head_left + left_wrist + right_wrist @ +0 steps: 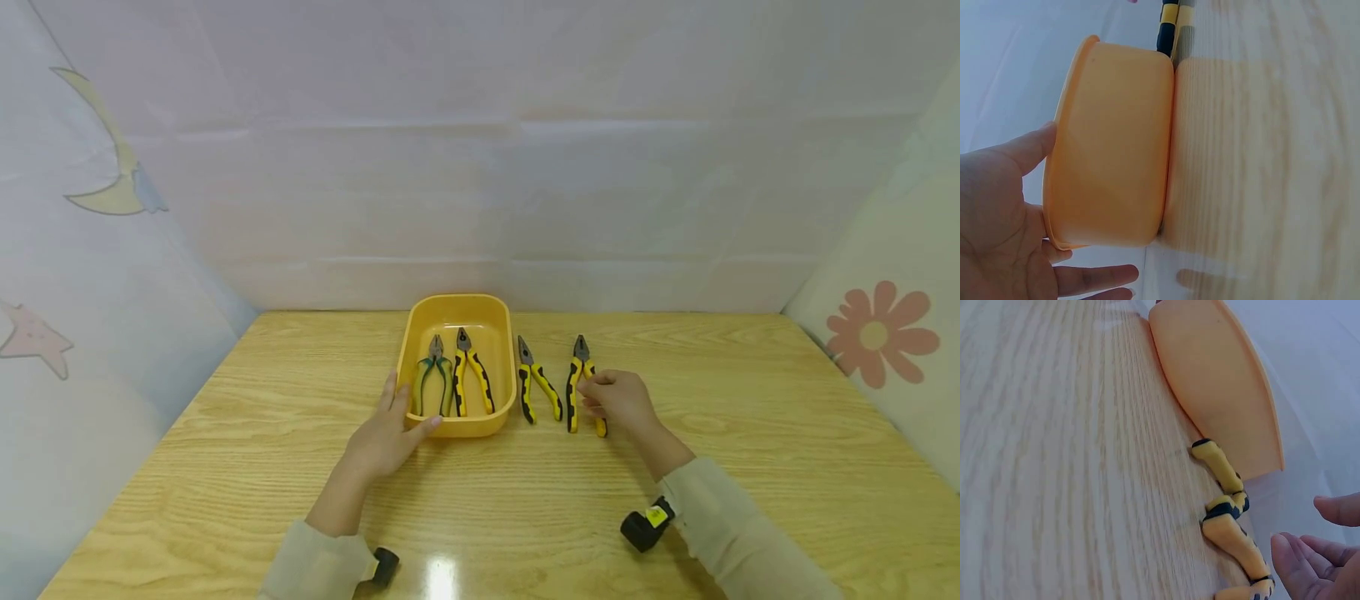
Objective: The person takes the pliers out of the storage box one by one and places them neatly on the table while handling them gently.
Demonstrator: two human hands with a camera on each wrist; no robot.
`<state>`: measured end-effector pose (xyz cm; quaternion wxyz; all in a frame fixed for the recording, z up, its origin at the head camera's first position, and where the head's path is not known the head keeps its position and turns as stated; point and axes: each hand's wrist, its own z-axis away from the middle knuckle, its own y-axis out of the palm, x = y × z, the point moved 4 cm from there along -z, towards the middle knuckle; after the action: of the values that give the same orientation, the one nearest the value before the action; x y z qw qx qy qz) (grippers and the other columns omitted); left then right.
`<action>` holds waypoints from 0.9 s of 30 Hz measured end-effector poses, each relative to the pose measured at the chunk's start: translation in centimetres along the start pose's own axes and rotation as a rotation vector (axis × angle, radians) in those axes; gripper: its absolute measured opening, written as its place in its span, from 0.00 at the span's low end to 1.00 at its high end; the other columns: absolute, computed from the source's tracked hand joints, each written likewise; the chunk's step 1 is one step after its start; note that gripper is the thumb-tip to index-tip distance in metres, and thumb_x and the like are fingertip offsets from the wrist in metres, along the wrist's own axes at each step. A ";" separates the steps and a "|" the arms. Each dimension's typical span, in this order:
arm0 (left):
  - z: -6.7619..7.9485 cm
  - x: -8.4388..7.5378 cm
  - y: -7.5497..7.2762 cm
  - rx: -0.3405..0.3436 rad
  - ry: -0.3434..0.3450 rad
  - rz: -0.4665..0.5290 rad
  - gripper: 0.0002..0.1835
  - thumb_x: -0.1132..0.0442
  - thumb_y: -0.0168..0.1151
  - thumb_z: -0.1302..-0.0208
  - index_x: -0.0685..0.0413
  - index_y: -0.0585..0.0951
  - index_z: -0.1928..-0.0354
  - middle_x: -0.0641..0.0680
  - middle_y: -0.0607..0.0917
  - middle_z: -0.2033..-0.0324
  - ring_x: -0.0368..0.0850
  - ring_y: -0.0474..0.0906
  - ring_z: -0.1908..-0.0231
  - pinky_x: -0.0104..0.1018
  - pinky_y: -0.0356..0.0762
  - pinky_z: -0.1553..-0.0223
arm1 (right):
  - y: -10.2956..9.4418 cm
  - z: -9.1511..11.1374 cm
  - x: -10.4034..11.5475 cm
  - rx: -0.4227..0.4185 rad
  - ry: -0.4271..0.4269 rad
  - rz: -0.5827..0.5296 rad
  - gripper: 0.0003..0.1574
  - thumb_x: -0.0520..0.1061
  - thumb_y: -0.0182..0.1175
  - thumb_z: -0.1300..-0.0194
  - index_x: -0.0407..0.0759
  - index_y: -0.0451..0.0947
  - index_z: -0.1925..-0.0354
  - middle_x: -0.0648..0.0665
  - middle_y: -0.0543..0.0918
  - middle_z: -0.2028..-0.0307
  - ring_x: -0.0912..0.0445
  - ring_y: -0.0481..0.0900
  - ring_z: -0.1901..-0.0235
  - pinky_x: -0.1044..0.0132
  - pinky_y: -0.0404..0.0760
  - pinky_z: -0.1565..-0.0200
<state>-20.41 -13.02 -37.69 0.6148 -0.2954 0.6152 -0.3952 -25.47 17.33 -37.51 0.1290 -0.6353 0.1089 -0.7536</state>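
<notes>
My left hand (382, 440) rests at the near left corner of a yellow plastic tray (467, 428). In the left wrist view its thumb (1038, 145) touches the rim, while the other fingers spread fairly straight. Inside the tray lie green-handled pliers (447, 388) and yellow-and-black pliers (480, 379). Right of it, two more yellow-and-black pliers lie on the table: a pointed-nose pair (548, 391) and a blunter pair (572, 398). Over the blunter pair's handles hovers my right hand (621, 402), thumb and fingers apart, holding nothing in the right wrist view.
The wooden table (480, 508) runs back to a pale cloth backdrop (480, 167). Cloth side walls carry a moon, a star and a flower (872, 336). A small black camera (640, 530) is strapped at my right wrist, another (386, 567) at my left.
</notes>
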 end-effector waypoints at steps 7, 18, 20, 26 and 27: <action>0.0 -0.1 0.0 0.004 -0.002 0.004 0.44 0.37 0.43 0.43 0.60 0.47 0.35 0.54 0.32 0.35 0.65 0.68 0.53 0.42 0.73 0.73 | 0.9 0.3 0.9 0.014 0.007 -0.022 0.22 0.42 0.55 0.41 0.25 0.69 0.56 0.33 0.75 0.62 0.46 0.76 0.65 0.59 0.77 0.64; -0.1 -0.1 0.1 -0.001 0.014 0.009 0.44 0.36 0.42 0.43 0.60 0.47 0.35 0.54 0.32 0.36 0.64 0.64 0.49 0.50 0.72 0.64 | 2.0 0.3 1.8 0.046 0.001 -0.056 0.21 0.42 0.55 0.42 0.25 0.70 0.55 0.32 0.77 0.64 0.50 0.79 0.69 0.62 0.77 0.66; -0.1 -0.1 0.1 -0.003 0.014 0.008 0.44 0.36 0.42 0.43 0.60 0.47 0.35 0.54 0.32 0.36 0.65 0.64 0.49 0.50 0.72 0.64 | 2.3 0.3 2.0 0.056 -0.008 -0.062 0.21 0.42 0.55 0.42 0.25 0.70 0.56 0.32 0.77 0.64 0.50 0.79 0.69 0.63 0.77 0.67; 0.0 -0.1 0.0 0.002 0.002 0.000 0.44 0.37 0.43 0.43 0.60 0.47 0.35 0.54 0.32 0.36 0.65 0.62 0.48 0.50 0.72 0.64 | 3.4 0.4 2.8 0.085 -0.018 -0.083 0.19 0.40 0.55 0.42 0.25 0.70 0.56 0.32 0.76 0.62 0.51 0.78 0.68 0.60 0.77 0.64; 0.0 -0.1 0.0 0.003 0.001 -0.002 0.44 0.37 0.43 0.43 0.60 0.47 0.35 0.54 0.32 0.36 0.65 0.62 0.48 0.50 0.72 0.63 | 3.5 0.4 2.9 0.093 -0.017 -0.089 0.20 0.40 0.55 0.42 0.25 0.70 0.56 0.32 0.76 0.62 0.52 0.78 0.68 0.59 0.76 0.64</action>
<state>-20.40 -12.97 -37.66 0.6145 -0.2947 0.6149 -0.3967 -25.34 13.04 -35.89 0.1256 -0.6394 0.0442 -0.7573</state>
